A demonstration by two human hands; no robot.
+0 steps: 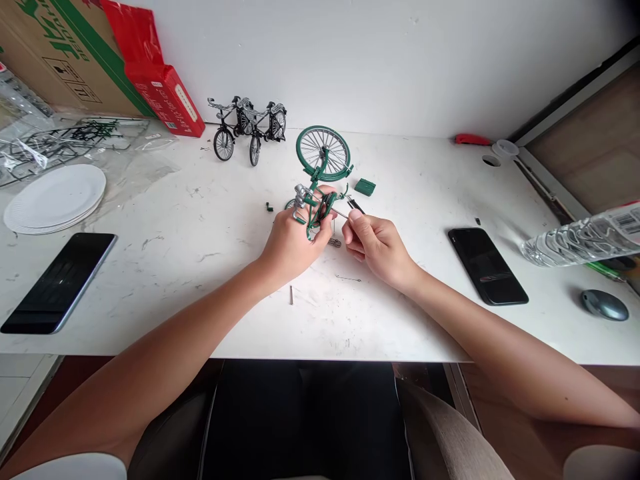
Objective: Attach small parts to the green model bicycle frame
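Note:
My left hand (293,243) is closed around a green model bicycle (316,176), gripping it by the frame. Its silver-and-green handlebar faces left, and one spoked wheel points toward the wall. Part of another wheel shows beside the left fingers. My right hand (376,245) pinches a thin metal rod-like tool (341,213), whose tip meets the bicycle near the left fingertips; its far end is hidden in the fist. A black slim piece (356,205) shows just behind the right thumb. Below the hands lie a small chain-like part (335,243), a thin wire-like part (349,278) and a small pin (291,295).
Black model bicycles (245,127) stand by the wall. A small green box-shaped part (365,187) and a tiny green piece (270,207) lie near the hands. Phones lie left (60,283) and right (487,265). Paper plates (55,197), a plastic bottle (585,235) and a mouse (605,305) flank them.

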